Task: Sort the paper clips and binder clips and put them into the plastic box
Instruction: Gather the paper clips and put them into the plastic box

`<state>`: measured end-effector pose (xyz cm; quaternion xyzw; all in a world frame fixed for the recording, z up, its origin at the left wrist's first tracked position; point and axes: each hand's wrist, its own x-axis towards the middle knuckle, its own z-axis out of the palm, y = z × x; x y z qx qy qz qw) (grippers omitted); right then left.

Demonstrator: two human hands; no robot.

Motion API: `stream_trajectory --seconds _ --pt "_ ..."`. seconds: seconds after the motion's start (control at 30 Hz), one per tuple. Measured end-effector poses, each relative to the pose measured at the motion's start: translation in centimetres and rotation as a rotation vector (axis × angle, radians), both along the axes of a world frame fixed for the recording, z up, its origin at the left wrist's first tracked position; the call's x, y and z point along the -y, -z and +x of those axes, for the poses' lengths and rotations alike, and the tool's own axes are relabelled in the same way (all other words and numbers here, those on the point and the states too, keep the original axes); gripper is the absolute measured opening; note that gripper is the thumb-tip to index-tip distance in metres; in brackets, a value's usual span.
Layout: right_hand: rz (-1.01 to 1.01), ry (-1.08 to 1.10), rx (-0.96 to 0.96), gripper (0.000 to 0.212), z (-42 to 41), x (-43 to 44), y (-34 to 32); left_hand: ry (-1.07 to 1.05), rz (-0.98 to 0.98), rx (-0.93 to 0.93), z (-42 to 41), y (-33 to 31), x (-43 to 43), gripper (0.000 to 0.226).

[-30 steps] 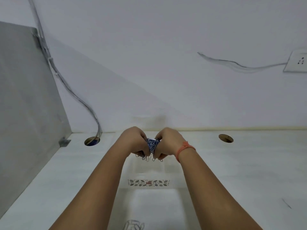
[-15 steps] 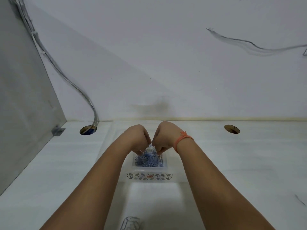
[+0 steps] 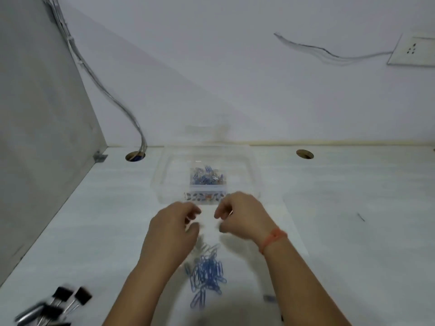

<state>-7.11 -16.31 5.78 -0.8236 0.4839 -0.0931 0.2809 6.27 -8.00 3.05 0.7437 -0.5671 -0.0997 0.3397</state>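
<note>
Both hands hover above the white desk (image 3: 353,208) with fingers loosely curled and nothing held. The left hand (image 3: 171,228) and right hand (image 3: 244,217) sit side by side with a small gap between the fingertips, palms down. An orange wristband (image 3: 273,240) circles the right wrist.

Just below the hands, toward the person, a loose pile of blue paper clips (image 3: 207,275) lies on the desk, with a few pale silvery ones at its far edge, close under the left fingers.

Just beyond the fingertips stands the clear plastic box (image 3: 164,175); inside it a smaller compartment holds a heap of blue paper clips (image 3: 207,177).

Well off to the left of the left forearm, near the desk's near edge, lie several black binder clips (image 3: 63,302), blurred.
</note>
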Motion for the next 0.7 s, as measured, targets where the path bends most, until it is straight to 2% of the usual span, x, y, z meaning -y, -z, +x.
stream_trajectory --seconds 0.07,0.2,0.27,0.37,0.43,0.57,0.7 --pt "-0.01 0.018 -0.077 0.032 -0.8 -2.3 3.1 -0.038 0.126 0.089 0.1 2.4 -2.6 0.029" --pt "0.046 0.021 -0.01 0.032 -0.6 -5.7 6.1 -0.017 0.224 0.192 0.2 5.0 -4.4 0.042" --pt "0.054 0.017 0.038 0.033 0.0 -6.0 5.8 -0.04 0.232 0.209 0.6 5.4 -4.4 0.042" --pt "0.04 0.148 0.216 0.029 1.8 -4.8 5.7 -0.055 0.263 0.24 1.9 5.9 -2.8 0.035" --pt "0.022 0.182 0.24 0.031 3.3 -3.7 6.5 -0.027 0.263 0.221 2.5 6.2 -1.3 0.031" --pt "-0.086 0.094 0.065 0.037 5.2 -3.3 8.4 -0.009 0.261 0.153 3.1 6.6 -0.1 0.031" --pt "-0.07 0.032 0.135 0.035 4.0 -4.6 8.7 -0.02 0.213 0.091 2.8 6.7 -1.4 0.03"
